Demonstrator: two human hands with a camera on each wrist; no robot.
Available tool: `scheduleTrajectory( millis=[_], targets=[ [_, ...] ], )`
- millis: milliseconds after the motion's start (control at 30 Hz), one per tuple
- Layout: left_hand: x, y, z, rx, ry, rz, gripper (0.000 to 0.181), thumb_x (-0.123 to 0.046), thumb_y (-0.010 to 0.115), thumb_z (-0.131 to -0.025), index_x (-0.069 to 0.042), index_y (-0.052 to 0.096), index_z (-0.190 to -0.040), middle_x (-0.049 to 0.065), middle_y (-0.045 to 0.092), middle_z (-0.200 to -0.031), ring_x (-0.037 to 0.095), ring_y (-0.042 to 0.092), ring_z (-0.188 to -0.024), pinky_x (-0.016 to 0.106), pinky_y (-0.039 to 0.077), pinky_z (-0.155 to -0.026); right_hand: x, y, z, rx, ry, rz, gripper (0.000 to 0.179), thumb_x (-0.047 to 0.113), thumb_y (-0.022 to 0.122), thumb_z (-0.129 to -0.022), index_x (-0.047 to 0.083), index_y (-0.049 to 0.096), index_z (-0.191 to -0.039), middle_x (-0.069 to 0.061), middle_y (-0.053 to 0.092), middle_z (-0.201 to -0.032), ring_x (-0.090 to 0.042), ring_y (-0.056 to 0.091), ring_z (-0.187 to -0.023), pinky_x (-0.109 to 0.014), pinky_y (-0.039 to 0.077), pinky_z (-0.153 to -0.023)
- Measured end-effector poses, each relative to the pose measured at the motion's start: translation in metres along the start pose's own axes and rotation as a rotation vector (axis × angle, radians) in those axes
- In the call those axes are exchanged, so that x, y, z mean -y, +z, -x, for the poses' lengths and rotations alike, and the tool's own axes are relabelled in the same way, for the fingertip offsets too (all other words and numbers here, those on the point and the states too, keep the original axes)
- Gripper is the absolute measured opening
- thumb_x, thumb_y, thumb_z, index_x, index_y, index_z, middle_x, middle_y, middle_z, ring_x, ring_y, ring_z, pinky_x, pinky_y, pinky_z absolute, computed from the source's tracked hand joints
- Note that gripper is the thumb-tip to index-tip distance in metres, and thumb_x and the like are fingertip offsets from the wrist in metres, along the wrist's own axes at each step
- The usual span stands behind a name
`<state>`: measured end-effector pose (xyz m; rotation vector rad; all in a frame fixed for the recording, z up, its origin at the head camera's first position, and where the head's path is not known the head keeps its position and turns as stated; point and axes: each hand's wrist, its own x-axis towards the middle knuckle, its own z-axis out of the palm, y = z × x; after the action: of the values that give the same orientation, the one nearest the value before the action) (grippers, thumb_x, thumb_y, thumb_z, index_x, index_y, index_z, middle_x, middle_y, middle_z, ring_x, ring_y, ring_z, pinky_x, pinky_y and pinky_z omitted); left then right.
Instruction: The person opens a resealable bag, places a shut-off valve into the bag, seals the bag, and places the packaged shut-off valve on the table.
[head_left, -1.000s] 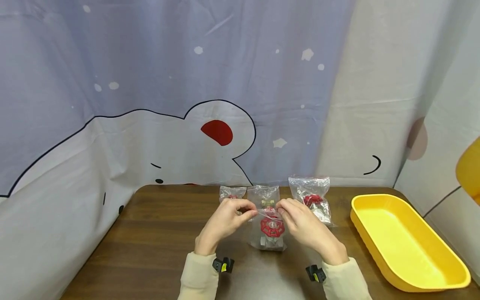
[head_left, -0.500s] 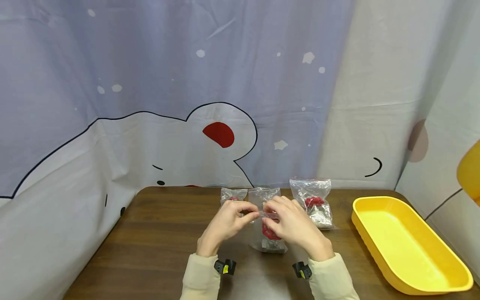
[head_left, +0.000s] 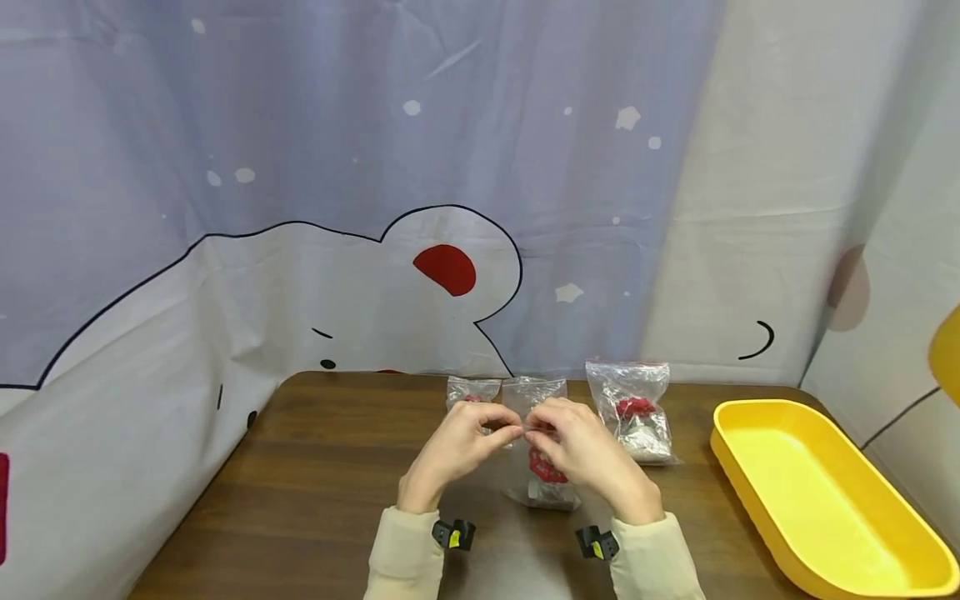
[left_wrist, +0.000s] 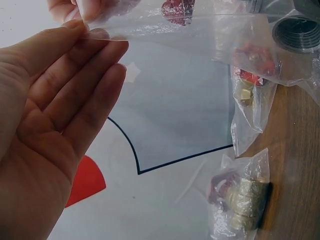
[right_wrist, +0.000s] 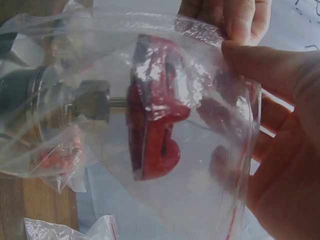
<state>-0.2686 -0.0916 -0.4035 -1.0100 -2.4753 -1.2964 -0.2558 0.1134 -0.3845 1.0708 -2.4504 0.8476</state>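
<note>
A clear zip bag [head_left: 555, 502] holding a metal valve with a red handwheel [head_left: 546, 467] stands on the table between the hands. In the head view, my left hand [head_left: 461, 450] pinches the bag's top edge between thumb and index finger. My right hand [head_left: 592, 457] grips the same edge just beside it, the fingertips of both almost meeting. From the right wrist, the handwheel [right_wrist: 150, 110] and the grey valve body [right_wrist: 42, 100] show through the plastic. The left wrist view shows the bag's strip [left_wrist: 150, 32] stretching away from the left fingertips. Whether the seal is fully closed cannot be told.
Behind the hands stand a small bagged part [head_left: 472, 389], another bag [head_left: 536, 387] with a brass-and-red valve, and a larger bagged red-handled valve [head_left: 637, 417]. A yellow tray [head_left: 817, 500] is at the right on the wooden table [head_left: 330, 483]. A printed curtain [head_left: 360, 292] hangs behind.
My right hand has moved left along the bag's top edge, closing the gap to my left hand. The left hand keeps its pinch, and the head view has shifted slightly.
</note>
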Motion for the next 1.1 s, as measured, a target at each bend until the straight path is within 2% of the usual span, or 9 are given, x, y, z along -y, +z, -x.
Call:
scheduleTrajectory(
  millis=[267, 500, 733, 900, 1100],
  targets=[
    [-0.0002, 0.0004, 0.0013, -0.01, 0.005, -0.008, 0.006, -0.016, 0.07, -0.092, -0.012, 0.075, -0.092, -0.008, 0.07, -0.086, 0.002, 0.058, -0.072, 0.022, 0.052, -0.064, 0.0014, 0.0022, 0.0015, -0.031, -0.034, 0.042, 0.012, 0.004, 0.077, -0.082, 0.013, 0.071, -0.087, 0.008, 0.065, -0.081, -0.008, 0.059, -0.075, -0.034, 0.047, -0.073],
    [0.0, 0.0011, 0.0012, -0.009, -0.003, -0.013, 0.005, -0.016, 0.07, -0.092, -0.013, 0.074, -0.093, -0.01, 0.069, -0.086, 0.003, 0.059, -0.072, 0.023, 0.052, -0.065, 0.0025, 0.003, 0.0022, -0.042, -0.019, 0.055, 0.012, 0.006, 0.077, -0.082, 0.014, 0.071, -0.087, 0.008, 0.066, -0.081, -0.008, 0.059, -0.075, -0.032, 0.043, -0.07],
    [-0.0006, 0.0023, -0.0001, 0.027, -0.041, -0.005, 0.013, -0.022, 0.071, -0.091, -0.014, 0.074, -0.101, -0.01, 0.071, -0.093, 0.001, 0.06, -0.076, 0.023, 0.051, -0.068, -0.0006, 0.0018, 0.0031, -0.041, 0.005, 0.02, 0.015, 0.001, 0.078, -0.08, 0.012, 0.07, -0.087, 0.007, 0.065, -0.082, -0.01, 0.06, -0.075, -0.035, 0.049, -0.073],
    [-0.0002, 0.0028, -0.0004, 0.0, -0.017, -0.022, 0.007, -0.018, 0.071, -0.092, -0.014, 0.076, -0.093, -0.009, 0.071, -0.088, 0.003, 0.055, -0.066, 0.022, 0.049, -0.061, -0.0002, -0.0005, 0.0036, -0.015, 0.038, 0.003, 0.014, 0.003, 0.078, -0.082, 0.012, 0.069, -0.088, 0.007, 0.063, -0.083, -0.01, 0.058, -0.075, -0.03, 0.05, -0.069],
    [0.0018, 0.0044, -0.0006, -0.003, -0.015, 0.018, 0.006, -0.015, 0.07, -0.092, -0.013, 0.076, -0.092, -0.007, 0.071, -0.087, 0.006, 0.056, -0.063, 0.023, 0.049, -0.058, -0.0022, -0.0022, 0.0052, 0.013, 0.081, 0.004, 0.014, 0.006, 0.078, -0.081, 0.013, 0.069, -0.089, 0.007, 0.062, -0.085, -0.01, 0.058, -0.077, -0.029, 0.051, -0.07]
  ],
)
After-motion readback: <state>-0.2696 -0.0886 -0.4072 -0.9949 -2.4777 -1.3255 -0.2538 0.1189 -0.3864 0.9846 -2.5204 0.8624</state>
